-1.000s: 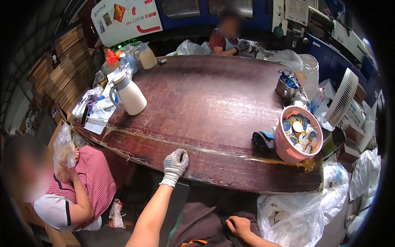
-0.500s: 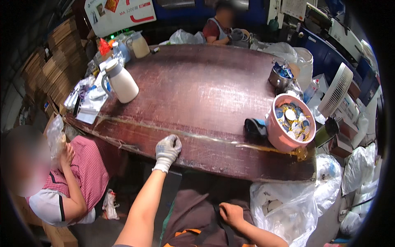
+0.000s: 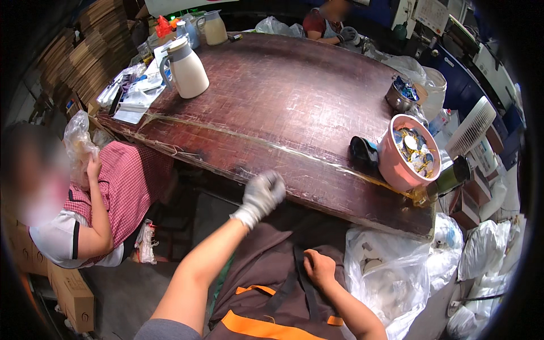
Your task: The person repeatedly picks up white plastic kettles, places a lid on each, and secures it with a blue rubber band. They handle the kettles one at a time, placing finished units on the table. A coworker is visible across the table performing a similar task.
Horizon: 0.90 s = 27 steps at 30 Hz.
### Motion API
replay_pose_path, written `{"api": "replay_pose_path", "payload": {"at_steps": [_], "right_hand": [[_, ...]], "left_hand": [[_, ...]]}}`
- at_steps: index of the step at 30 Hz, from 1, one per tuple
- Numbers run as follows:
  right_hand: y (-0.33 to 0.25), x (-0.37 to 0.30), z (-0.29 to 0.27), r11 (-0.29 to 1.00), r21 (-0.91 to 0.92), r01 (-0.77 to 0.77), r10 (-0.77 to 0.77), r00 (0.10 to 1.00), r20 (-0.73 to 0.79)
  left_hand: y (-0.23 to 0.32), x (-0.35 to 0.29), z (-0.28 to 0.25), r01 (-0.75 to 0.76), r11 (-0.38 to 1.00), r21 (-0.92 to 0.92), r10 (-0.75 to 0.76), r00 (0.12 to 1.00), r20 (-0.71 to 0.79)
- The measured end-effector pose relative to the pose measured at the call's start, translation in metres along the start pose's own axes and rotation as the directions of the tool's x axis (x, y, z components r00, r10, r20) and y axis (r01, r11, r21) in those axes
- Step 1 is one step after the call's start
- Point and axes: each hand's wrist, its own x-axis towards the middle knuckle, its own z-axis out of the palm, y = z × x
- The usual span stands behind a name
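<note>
A big desk (image 3: 272, 85), a brown apron (image 3: 263, 255), a pink bucket (image 3: 391, 161) on the desk. Left hand (image 3: 263, 195) curls near the desk, right hand (image 3: 319, 268) by the apron — can't tell if they're holding anything. Discs (image 3: 412, 142) already sit in the bucket — what's left doesn't show.

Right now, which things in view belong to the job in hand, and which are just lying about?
Likely in the job, being nearest the hands:
- table, its front edge by the gloved left hand
- brown cloth by the bare right hand

Seemingly lying about, touched by neither:
- pink bucket
- pale jug
- fan
</note>
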Motion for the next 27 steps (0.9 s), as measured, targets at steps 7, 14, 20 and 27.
{"api": "replay_pose_path", "payload": {"at_steps": [7,14,20,27], "right_hand": [[-0.032,-0.023,0.009,0.997,0.071,0.021,-0.035,0.979,0.203],[-0.049,-0.034,0.011,0.996,0.045,0.078,-0.085,0.982,0.169],[-0.055,-0.043,0.003,0.997,0.007,0.078,-0.078,0.982,0.171],[-0.061,-0.037,0.002,0.993,0.095,0.064,-0.075,0.990,0.118]], "left_hand": [[-0.032,-0.156,0.075,-0.401,0.695,0.596,-0.174,0.711,0.681],[-0.024,-0.148,0.062,-0.184,0.833,0.521,-0.212,0.765,0.608],[-0.005,-0.155,0.066,-0.233,0.808,0.540,-0.198,0.757,0.623],[-0.010,-0.156,0.064,-0.279,0.760,0.586,-0.222,0.736,0.639]]}}
